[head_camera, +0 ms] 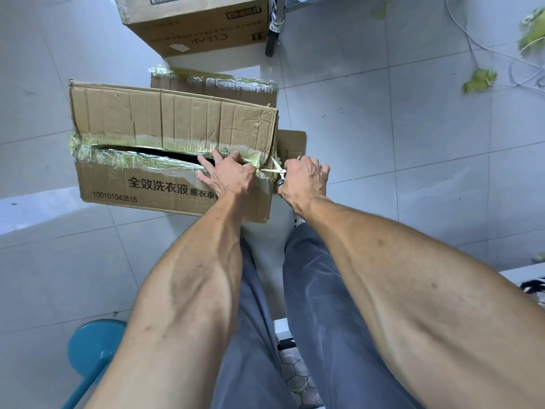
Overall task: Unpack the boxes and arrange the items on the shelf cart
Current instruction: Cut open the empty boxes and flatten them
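A worn cardboard box (pixel 165 125) with printed characters stands on the tiled floor in front of me. Its taped top seam (pixel 124 156) is split open along the left and middle. My left hand (pixel 227 175) rests spread on the top near the right end of that seam, fingers straight. My right hand (pixel 303 178) grips a small pair of scissors (pixel 277 169), blades open at the tape on the box's right corner.
A second taped box (pixel 212 87) stands behind the first, and a "CLEAR" box (pixel 197 28) lies farther back. A cart wheel (pixel 272 33) is beside it. Tape scraps (pixel 479 81) and cables litter the right floor. A blue stool (pixel 94 346) is at lower left.
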Tool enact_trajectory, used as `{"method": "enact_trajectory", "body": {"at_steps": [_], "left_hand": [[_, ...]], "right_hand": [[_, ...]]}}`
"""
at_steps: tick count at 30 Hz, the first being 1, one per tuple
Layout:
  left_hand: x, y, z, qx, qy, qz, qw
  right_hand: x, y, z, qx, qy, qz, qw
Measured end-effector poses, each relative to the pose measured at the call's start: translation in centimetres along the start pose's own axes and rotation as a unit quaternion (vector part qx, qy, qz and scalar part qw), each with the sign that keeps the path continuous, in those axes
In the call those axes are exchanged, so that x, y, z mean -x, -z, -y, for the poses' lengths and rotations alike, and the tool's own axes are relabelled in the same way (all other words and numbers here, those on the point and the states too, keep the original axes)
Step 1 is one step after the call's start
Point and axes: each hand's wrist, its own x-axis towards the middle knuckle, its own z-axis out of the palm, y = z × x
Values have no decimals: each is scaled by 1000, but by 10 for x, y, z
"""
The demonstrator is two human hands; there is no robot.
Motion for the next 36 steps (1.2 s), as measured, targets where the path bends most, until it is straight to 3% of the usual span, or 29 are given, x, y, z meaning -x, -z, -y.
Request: {"method": "enact_trajectory", "body": {"at_steps": [3,6,24,33,36], "left_hand": [[-3,-1,4,-9,-20,-14,1000],[-4,-4,9,12,-25,-21,999],[5,-11,12,36,-29,-51,998],[15,-18,20,82,-62,-62,993],[17,-13,12,100,-48,-47,993]], "right_hand": [[0,6,8,-168,-124,63,976],[-5,15,8,-205,-175,109,957],[-7,37,42,-119,-136,132,975],[-18,11,36,-30,-146,-37,988],[-15,6,29,-30,-173,-55,983]]}}
